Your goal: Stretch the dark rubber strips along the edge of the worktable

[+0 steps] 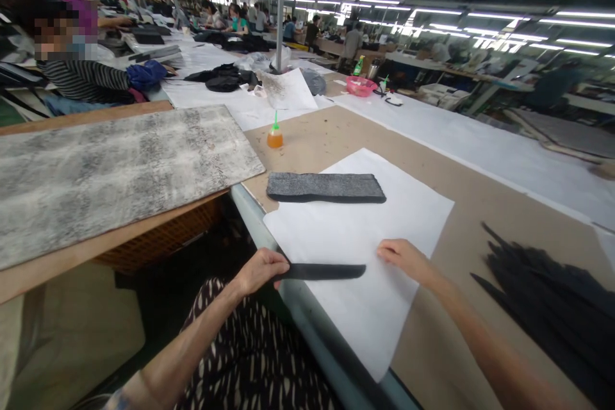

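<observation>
Grip is confirmed at the left hand (262, 269), which pinches the near end of a black strip (323, 271) lying flat across the white paper sheet (365, 224) at the counter (432, 166) edge. The right hand (403, 256) rests fingers-down on the sheet just beyond the strip's far tip, holding nothing. Handling is judged best with the strip kept flat and straight within the sheet and the right hand pinning the paper, clear of the grey felt pad (325, 187), the orange squeeze bottle (275, 136) and the heap of black strips (552, 307); no brand, label or writing is legible.
</observation>
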Demonstrator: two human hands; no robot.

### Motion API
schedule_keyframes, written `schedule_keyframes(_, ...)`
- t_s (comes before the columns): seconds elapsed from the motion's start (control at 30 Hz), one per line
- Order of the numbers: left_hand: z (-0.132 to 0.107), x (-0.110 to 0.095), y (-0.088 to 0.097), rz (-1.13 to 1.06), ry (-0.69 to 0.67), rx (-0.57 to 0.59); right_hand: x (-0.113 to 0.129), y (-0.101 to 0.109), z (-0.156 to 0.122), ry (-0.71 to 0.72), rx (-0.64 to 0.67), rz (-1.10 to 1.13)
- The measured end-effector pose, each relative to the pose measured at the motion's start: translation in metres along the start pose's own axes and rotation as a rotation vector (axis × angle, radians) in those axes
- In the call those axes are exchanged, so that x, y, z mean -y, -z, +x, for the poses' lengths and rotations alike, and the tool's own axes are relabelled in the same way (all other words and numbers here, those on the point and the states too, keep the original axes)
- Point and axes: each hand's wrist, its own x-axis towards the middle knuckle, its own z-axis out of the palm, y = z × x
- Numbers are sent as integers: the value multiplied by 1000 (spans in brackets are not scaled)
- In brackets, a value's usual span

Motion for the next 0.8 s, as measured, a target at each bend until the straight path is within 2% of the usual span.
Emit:
schedule_keyframes(0.1, -3, -1, 3, -18, 11, -24, -11, 7, -9, -67, -225, -103)
schedule_keyframes(0.17, -5, -4, 3, -7, 1, -21, 2, 4, -13, -32, -343, -59)
schedule_keyframes(0.2, -7, -6, 2, 9, -10, -17, 15, -1, -14, 20, -363, -15)
schedule_keyframes(0.27, -9, -12, 0, 52, -36, -13, 50, -15, -12, 162, -298, 82)
schedule_keyframes(0.37, -12, -20, -2, 118, -51, -19, 102, -40, -2, 346, -113, 168)
schedule_keyframes(0.47, -12, -27, -2, 160, -51, -14, 129, -62, 12, 419, 9, 176)
schedule_keyframes(0.57, -13, -35, -1, 168, -62, -15, 130, -72, 17, 344, 82, 160)
schedule_keyframes(0.63, -13, -41, -3, 173, -60, -8, 122, -70, 14, 260, 72, 190)
schedule_keyframes(0.73, -13, -44, -6, 234, -37, 9, 106, -52, 0, 192, 12, 244)
schedule_keyframes(0.77, -12, -43, -7, 270, -44, -8, 99, -43, -5, 175, 2, 243)
schedule_keyframes(0.8, -9, -40, -6, 304, -70, -79, 91, -33, -10, 153, -9, 233)
